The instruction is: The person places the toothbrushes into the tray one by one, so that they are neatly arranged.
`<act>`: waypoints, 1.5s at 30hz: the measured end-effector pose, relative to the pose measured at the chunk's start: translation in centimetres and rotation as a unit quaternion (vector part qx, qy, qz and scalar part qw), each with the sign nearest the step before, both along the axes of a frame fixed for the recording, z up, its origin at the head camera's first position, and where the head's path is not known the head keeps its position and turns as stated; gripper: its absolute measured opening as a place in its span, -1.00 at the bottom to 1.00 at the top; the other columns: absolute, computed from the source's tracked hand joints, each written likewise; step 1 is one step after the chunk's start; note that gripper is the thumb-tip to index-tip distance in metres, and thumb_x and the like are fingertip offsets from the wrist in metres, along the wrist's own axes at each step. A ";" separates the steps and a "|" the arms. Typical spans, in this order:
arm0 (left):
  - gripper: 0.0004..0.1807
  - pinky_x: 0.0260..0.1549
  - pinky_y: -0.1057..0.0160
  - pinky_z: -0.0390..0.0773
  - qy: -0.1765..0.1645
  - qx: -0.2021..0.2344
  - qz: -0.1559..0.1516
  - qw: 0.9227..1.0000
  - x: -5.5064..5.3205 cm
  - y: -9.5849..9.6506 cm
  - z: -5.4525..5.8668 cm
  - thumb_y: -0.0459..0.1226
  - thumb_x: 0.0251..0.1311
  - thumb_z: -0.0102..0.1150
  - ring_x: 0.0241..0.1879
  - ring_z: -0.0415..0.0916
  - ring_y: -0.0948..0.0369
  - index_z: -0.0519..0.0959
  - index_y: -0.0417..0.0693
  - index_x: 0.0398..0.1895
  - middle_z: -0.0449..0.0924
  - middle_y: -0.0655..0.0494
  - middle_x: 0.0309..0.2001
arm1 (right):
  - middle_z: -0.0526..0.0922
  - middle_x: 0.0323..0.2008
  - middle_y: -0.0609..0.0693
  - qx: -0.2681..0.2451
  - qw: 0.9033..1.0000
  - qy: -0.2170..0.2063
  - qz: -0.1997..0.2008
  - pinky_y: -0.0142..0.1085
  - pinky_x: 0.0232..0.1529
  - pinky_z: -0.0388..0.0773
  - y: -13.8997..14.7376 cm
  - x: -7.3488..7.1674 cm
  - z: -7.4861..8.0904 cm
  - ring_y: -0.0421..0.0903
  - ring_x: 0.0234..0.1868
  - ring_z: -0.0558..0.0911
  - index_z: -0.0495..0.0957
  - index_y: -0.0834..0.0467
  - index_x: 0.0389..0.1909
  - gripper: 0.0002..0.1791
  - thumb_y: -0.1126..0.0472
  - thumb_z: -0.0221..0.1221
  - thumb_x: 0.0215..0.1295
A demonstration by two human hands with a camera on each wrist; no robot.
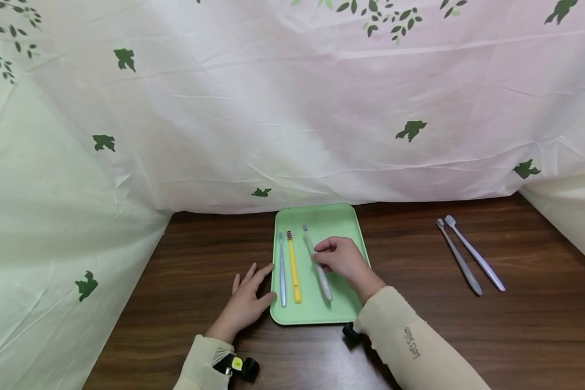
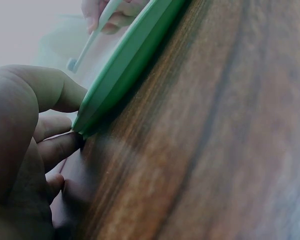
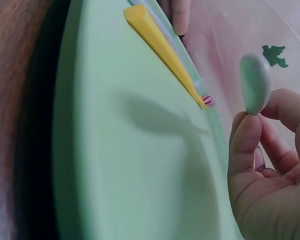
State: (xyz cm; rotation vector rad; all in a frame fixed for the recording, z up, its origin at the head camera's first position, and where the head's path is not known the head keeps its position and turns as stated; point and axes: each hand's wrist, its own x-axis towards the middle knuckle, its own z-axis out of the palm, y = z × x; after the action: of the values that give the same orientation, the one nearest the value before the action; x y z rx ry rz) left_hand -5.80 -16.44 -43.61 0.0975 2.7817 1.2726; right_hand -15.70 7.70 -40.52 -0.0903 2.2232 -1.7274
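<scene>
A pale green tray point(image 1: 341, 216) lies on the table. My right hand point(image 1: 343, 260) pinches a whitish-grey toothbrush point(image 1: 324, 283) above it, between thumb and fingers; the brush head points away from me. In the right wrist view the handle end of that toothbrush point(image 3: 256, 82) stands clear of the tray, which carries its shadow. A yellow toothbrush point(image 1: 294, 271) and a light blue toothbrush point(image 1: 282, 271) lie side by side on the tray's left part. My left hand point(image 1: 246, 300) touches the tray's left edge with its fingers extended and thumb apart.
Right of the tray, a grey toothbrush point(image 1: 460, 260) and a pale lilac toothbrush point(image 1: 476, 254) lie close together on the dark wooden table point(image 1: 409, 238). A white cloth point(image 1: 292, 135) with green leaf and bird prints hangs behind and at both sides.
</scene>
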 end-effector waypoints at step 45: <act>-0.34 0.43 -0.22 -0.50 -0.003 0.001 0.002 1.000 -0.1 0.1 0.2 -0.24 0.33 0.20 0.57 -0.15 -0.06 0.32 0.02 0.50 0.35 0.05 0.44 | 0.68 -0.46 0.03 0.098 0.995 0.022 -0.002 -0.31 -0.49 0.60 -3.5 -0.1 -1.3 -0.12 -0.55 0.62 0.69 0.29 -0.31 -0.95 0.37 0.31 0.27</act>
State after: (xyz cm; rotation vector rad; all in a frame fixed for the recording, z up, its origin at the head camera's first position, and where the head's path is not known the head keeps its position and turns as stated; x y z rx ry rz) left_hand -5.89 -16.30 -43.42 0.0890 2.7764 1.2731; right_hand -15.84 4.25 -41.83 -0.0799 2.4132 -1.5141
